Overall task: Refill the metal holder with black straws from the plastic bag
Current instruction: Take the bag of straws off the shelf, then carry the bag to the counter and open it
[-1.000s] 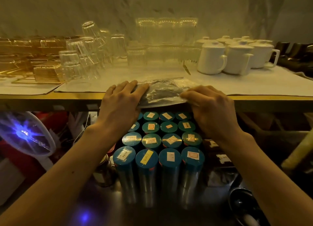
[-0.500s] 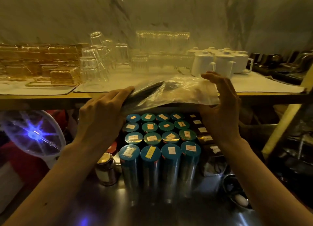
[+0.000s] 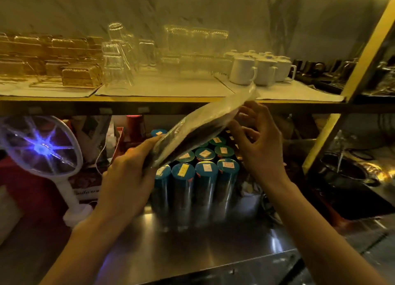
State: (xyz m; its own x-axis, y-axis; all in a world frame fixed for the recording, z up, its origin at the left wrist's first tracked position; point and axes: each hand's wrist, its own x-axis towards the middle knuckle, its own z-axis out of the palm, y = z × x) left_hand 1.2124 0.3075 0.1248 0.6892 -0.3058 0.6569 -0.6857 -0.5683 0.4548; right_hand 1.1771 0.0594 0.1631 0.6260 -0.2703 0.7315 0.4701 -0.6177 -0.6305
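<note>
Left of centre, the lower end of the plastic bag (image 3: 198, 124) is gripped by the left hand (image 3: 128, 173). The bag, flat on the shelf (image 3: 149, 99) edge a second ago, has been lifted clear, so fetching is judged done and opening next. It slants up to the right across mid-frame, with the black straws (image 3: 191, 133) dark through crinkled film; whether its raised end is pinched by the right hand (image 3: 261, 144) cannot be told.

Glossy clear plastic bag (image 3: 205, 124), shiny steel counter (image 3: 192, 248)
</note>
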